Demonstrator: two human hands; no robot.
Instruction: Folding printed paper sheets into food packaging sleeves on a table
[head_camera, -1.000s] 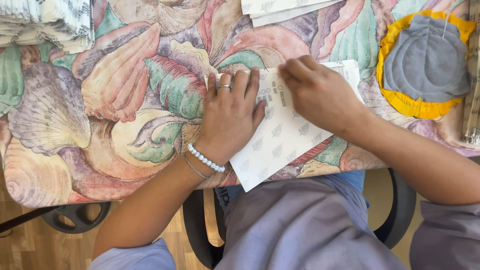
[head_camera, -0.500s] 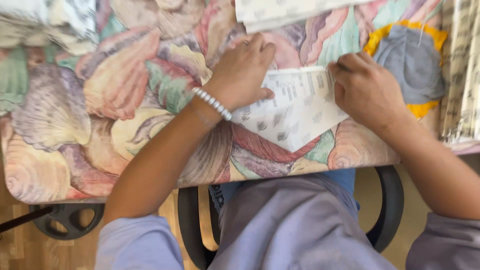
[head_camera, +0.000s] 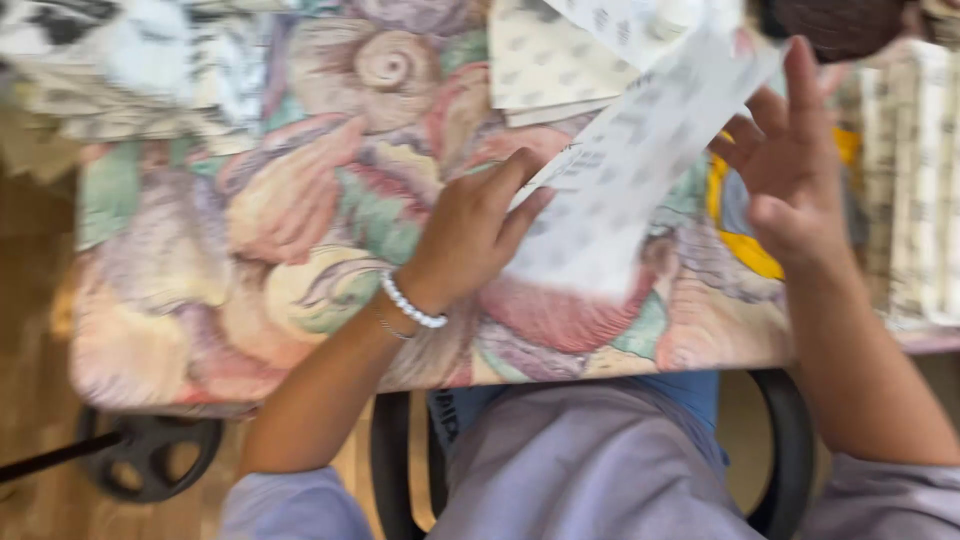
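Motion blur smears the patterned white cloth (head_camera: 620, 170), so its edges and print cannot be made out, nor whether the right hand (head_camera: 800, 170) grips it. The left hand (head_camera: 475, 235) covers the cloth's near-left part. At the counter's (head_camera: 200, 330) far edge, the folded stack (head_camera: 545, 65) and a dark round thing (head_camera: 835, 22) are cut off by the top. Striped fabric (head_camera: 920, 180) at the right edge is too blurred to identify.

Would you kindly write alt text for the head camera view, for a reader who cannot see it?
Seen from above, a seated person's left hand grips a white patterned sheet, blurred, above a table covered in a pastel seashell print, while the right hand is open beside it. A beaded bracelet circles the left wrist, and folded patterned sheets lie at the table's far edge.
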